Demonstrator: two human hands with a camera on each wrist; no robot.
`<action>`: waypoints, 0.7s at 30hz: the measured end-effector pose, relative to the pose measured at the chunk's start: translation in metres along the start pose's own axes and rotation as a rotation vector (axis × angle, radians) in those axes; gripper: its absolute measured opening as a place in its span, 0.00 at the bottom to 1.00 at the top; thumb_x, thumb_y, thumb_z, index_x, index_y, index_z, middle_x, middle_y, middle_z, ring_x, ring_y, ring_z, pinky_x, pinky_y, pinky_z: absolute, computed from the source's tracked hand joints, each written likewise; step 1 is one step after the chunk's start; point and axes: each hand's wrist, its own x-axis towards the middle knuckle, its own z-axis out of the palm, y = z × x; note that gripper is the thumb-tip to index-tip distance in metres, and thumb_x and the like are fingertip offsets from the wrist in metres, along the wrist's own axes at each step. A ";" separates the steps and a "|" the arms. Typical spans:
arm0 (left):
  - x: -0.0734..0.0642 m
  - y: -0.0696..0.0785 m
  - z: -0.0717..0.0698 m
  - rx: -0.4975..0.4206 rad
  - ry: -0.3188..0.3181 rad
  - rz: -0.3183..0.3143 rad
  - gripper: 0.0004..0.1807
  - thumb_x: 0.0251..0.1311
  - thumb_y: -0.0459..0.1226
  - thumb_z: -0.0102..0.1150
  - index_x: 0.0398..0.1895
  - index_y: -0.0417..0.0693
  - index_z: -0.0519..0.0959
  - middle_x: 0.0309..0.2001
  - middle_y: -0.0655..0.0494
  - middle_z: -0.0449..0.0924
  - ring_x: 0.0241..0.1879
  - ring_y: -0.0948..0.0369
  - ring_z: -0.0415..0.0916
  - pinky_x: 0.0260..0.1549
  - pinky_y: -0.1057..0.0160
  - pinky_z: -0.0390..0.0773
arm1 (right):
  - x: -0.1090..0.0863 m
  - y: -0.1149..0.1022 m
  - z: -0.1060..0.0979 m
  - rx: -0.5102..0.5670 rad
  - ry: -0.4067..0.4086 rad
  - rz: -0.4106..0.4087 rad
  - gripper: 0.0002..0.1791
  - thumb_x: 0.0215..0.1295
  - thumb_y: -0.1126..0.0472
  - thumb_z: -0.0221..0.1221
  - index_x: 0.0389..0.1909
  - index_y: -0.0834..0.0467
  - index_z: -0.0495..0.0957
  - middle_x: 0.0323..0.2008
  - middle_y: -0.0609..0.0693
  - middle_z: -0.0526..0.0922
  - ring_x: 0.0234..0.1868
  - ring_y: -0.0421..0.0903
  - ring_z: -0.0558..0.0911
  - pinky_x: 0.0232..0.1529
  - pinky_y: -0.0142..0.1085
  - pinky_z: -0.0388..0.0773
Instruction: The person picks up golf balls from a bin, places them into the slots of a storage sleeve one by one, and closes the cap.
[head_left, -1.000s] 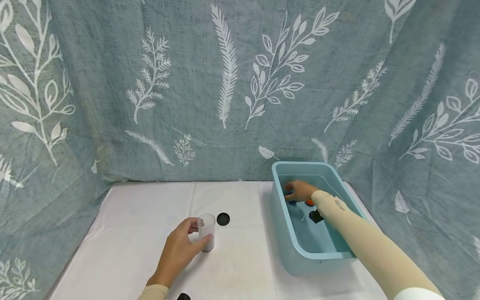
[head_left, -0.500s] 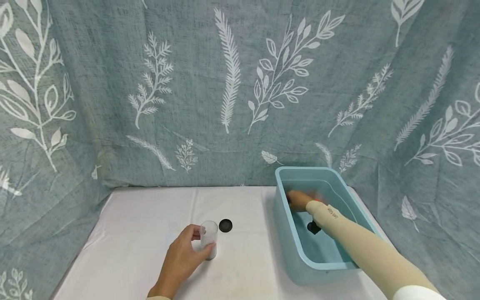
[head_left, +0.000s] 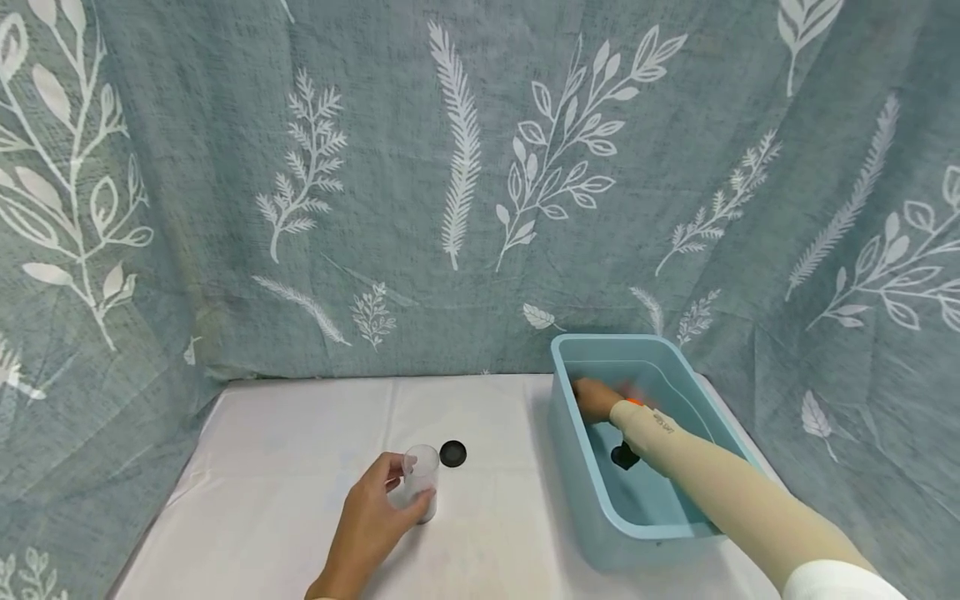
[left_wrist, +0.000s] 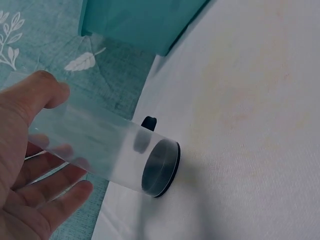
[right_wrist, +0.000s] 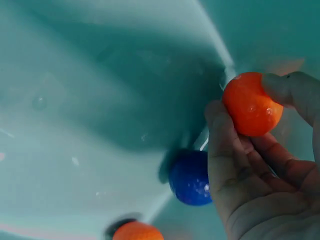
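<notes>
My left hand [head_left: 375, 517] grips a clear tube [head_left: 422, 479] standing on the table. In the left wrist view, the thumb lies on one side of the tube and the fingers on the other, with a black cap [left_wrist: 161, 169] at its bottom end. A black round lid [head_left: 453, 453] lies flat beside it. Inside the blue bin, my right hand [head_left: 596, 401] is by the left wall. The right wrist view shows it pinching an orange ball [right_wrist: 252, 104] between thumb and fingers. A blue ball [right_wrist: 190, 178] sits just below that hand, partly covered, and another orange ball [right_wrist: 137, 232] is at the lower edge.
The light blue bin [head_left: 596, 492] stands on the right of the white-covered table [head_left: 300, 425]. A black object [head_left: 625, 456] lies on the bin's floor, partly behind the right sleeve. A leaf-patterned curtain [head_left: 420, 208] hangs behind and at the sides.
My right hand has turned and shifted slightly toward the bin's left wall. The left hand keeps its grip on the tube. The head view has shifted a little.
</notes>
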 end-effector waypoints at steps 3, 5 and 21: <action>0.000 0.002 0.002 -0.036 -0.021 -0.017 0.22 0.54 0.37 0.76 0.49 0.46 0.76 0.49 0.53 0.83 0.52 0.54 0.83 0.54 0.54 0.80 | -0.006 0.000 -0.008 0.037 -0.008 0.015 0.08 0.65 0.65 0.61 0.42 0.66 0.80 0.34 0.53 0.82 0.32 0.47 0.79 0.33 0.40 0.79; 0.000 0.003 0.002 -0.040 -0.035 -0.030 0.22 0.55 0.38 0.75 0.50 0.46 0.76 0.51 0.51 0.84 0.53 0.53 0.82 0.55 0.53 0.80 | -0.011 -0.003 -0.014 0.053 -0.013 0.036 0.12 0.64 0.63 0.63 0.44 0.66 0.79 0.35 0.53 0.82 0.32 0.47 0.79 0.34 0.40 0.79; 0.000 0.008 0.004 -0.057 -0.041 -0.020 0.25 0.56 0.37 0.74 0.55 0.44 0.75 0.55 0.48 0.81 0.55 0.51 0.81 0.52 0.57 0.81 | -0.067 -0.034 -0.051 0.290 0.063 0.061 0.25 0.71 0.54 0.61 0.65 0.59 0.74 0.56 0.56 0.78 0.24 0.43 0.70 0.25 0.36 0.70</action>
